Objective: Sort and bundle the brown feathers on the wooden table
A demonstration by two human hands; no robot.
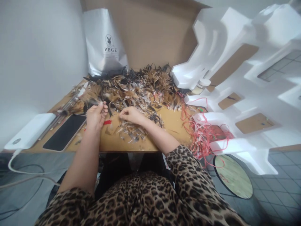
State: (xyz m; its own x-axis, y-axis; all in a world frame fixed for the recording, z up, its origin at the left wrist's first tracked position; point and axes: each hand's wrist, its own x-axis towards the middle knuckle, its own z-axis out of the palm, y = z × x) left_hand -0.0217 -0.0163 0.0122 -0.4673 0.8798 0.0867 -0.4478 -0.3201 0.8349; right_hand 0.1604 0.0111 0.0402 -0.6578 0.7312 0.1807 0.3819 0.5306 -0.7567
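My left hand [96,115] is closed in a pinch at the near left of the feather pile. A greyish-brown feather [94,102] sticks out from its fingertips. To its right, my right hand [132,115] hovers with thumb and fingers pressed together; whatever they hold is too small to make out. Loose brown and black feathers [141,86] with pale quills heap up beyond both hands. Below the right hand and forearm lies a smaller bunch of feathers [134,134]. Between the hands, a small red scrap [107,122] rests on the tabletop [174,121].
A phone [64,131] and a white power bank [30,130] with a cable lie at the left. Behind the feathers stands a silver bag [103,40]. Tangled red strings [202,138], a white-lidded jar [203,84] and white foam packing [256,103] occupy the right.
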